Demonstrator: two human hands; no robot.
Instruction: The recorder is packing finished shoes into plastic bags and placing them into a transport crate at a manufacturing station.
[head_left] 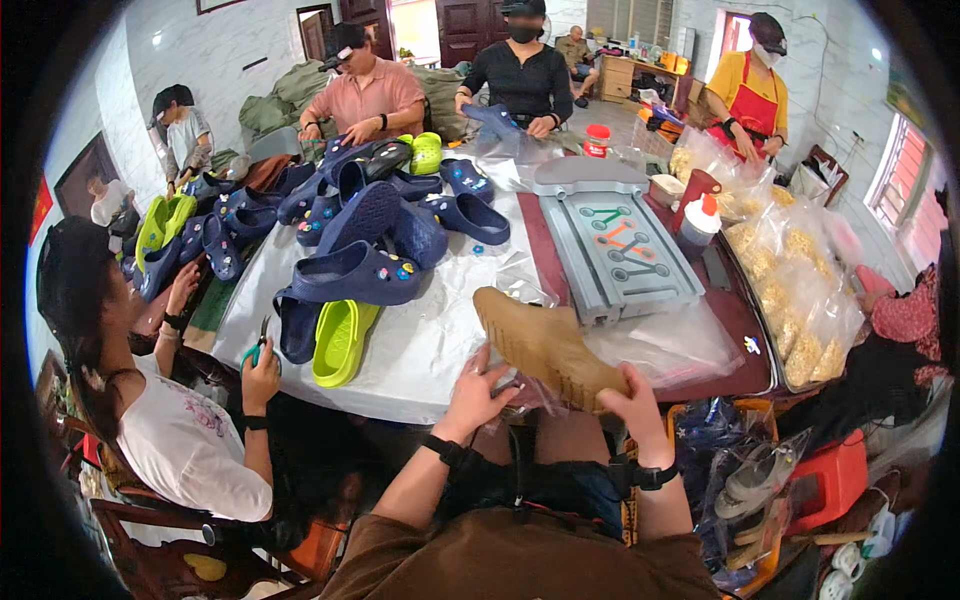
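A tan-brown clog (pixel 548 345) is tilted over the near edge of the table, its ridged side toward me. My right hand (pixel 635 405) grips one end of it, thumb on top. My left hand (pixel 475 395) is beside the clog's lower left edge, fingers apart; whether a fingertip touches the clog I cannot tell. Clear plastic film (pixel 530 392) shows below the clog between my hands. To the left, navy clogs (pixel 360 275) with small decorations are heaped on white sheeting (pixel 440 335), and a lime-green clog (pixel 345 342) stands at the heap's near side.
A grey folded plastic stool (pixel 622 235) lies beyond the clog, near a glue bottle (pixel 698 222). Bags of yellowish pieces (pixel 800 290) fill a tray at right. On my left, a person holds scissors (pixel 256 345). An orange crate (pixel 765 415) with wrapped shoes is below right.
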